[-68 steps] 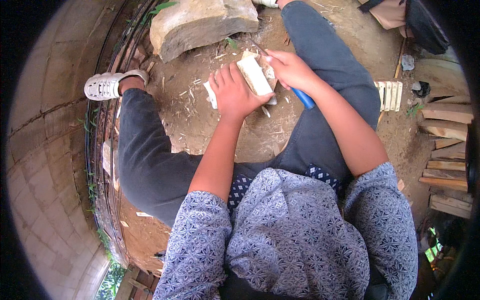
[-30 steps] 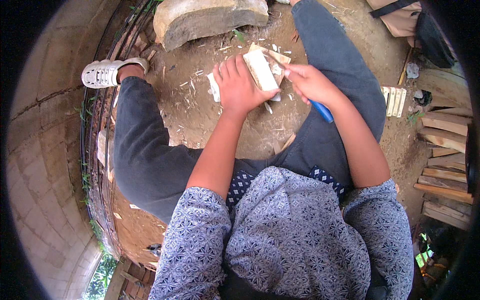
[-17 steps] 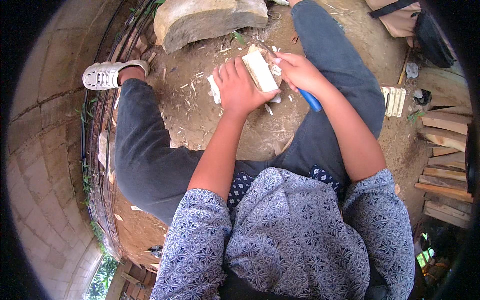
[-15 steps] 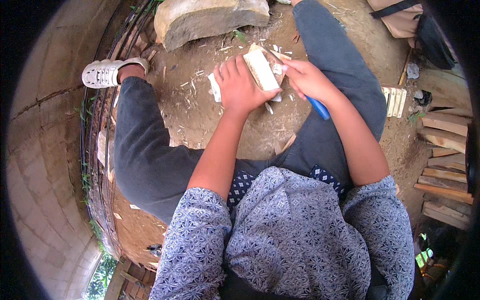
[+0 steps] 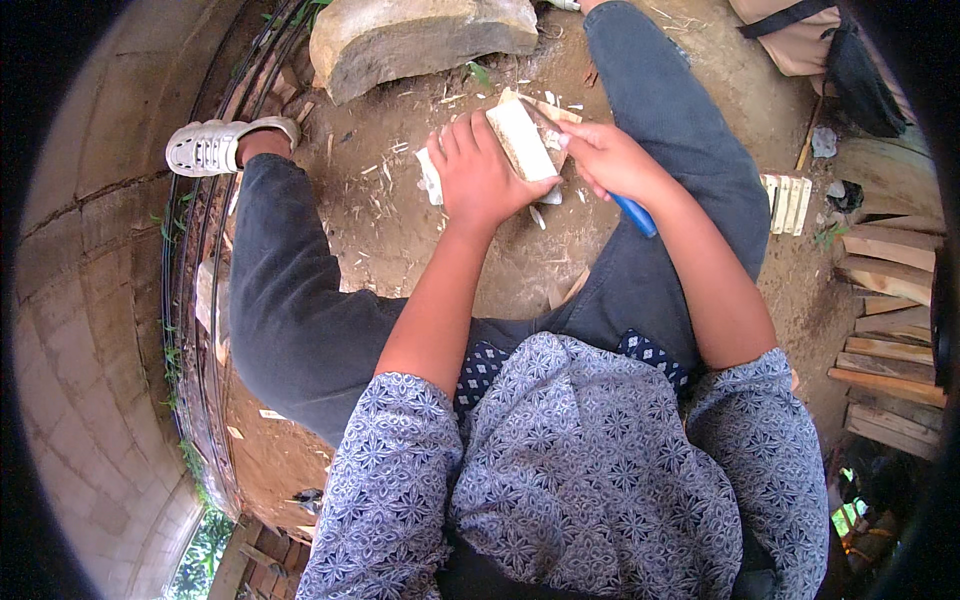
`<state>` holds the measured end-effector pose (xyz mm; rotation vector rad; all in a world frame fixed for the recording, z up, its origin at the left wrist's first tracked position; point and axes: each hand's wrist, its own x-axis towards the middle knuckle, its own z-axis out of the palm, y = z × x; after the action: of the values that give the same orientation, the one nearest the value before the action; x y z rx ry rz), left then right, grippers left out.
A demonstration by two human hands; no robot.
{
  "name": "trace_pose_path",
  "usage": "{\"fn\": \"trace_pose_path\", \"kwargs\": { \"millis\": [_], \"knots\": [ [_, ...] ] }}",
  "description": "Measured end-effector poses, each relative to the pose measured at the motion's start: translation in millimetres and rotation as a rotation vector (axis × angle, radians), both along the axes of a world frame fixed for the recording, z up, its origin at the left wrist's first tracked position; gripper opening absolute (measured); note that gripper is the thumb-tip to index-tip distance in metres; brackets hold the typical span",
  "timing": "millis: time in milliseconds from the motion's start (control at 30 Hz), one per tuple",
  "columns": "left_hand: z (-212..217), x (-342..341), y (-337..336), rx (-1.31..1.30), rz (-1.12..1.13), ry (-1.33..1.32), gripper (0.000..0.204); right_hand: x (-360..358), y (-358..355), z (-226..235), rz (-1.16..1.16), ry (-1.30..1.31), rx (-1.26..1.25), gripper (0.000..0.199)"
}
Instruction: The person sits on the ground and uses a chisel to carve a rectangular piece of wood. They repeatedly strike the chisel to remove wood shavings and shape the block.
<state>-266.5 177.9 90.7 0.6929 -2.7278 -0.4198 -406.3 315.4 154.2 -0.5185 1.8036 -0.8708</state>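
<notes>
A pale, squared wooden block (image 5: 520, 138) sits on the ground between my spread legs, tilted slightly. My left hand (image 5: 474, 172) presses on its left side, fingers spread over the far part and thumb along its near end. In my right hand (image 5: 618, 160) is a blue-handled knife (image 5: 634, 214), the handle jutting back past my palm. Its narrow dark blade runs along the right side of the block and partly blends with the wood there. Below the block lies another light brown piece (image 5: 553, 108), mostly covered. A white scrap (image 5: 430, 178) shows beside my left hand.
Wood shavings (image 5: 375, 170) litter the dirt around the block. A large stone (image 5: 425, 45) rests beyond it. Several pale slats (image 5: 788, 204) lie right of my knee, with stacked split wood (image 5: 890, 300) farther right. Dark cables (image 5: 190, 260) run along the curved wall (image 5: 90, 300).
My right hand and the knife have shifted very slightly along the block's right side. My left hand and the block stay in place.
</notes>
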Motion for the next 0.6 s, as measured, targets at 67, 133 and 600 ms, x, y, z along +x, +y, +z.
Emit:
{"fn": "trace_pose_path", "kwargs": {
  "millis": [67, 133, 600],
  "knots": [
    [-2, 1, 0, -0.022, -0.006, 0.024, 0.128, 6, 4, -3, -0.006, 0.003, 0.042, 0.046],
    [-1, 1, 0, -0.019, 0.001, 0.002, 0.127, 7, 4, 0, 0.011, 0.018, 0.065, 0.045],
    [2, 1, 0, -0.012, -0.020, 0.022, 0.129, -17, -12, -12, -0.216, 0.072, -0.082, 0.041]
  ]
}}
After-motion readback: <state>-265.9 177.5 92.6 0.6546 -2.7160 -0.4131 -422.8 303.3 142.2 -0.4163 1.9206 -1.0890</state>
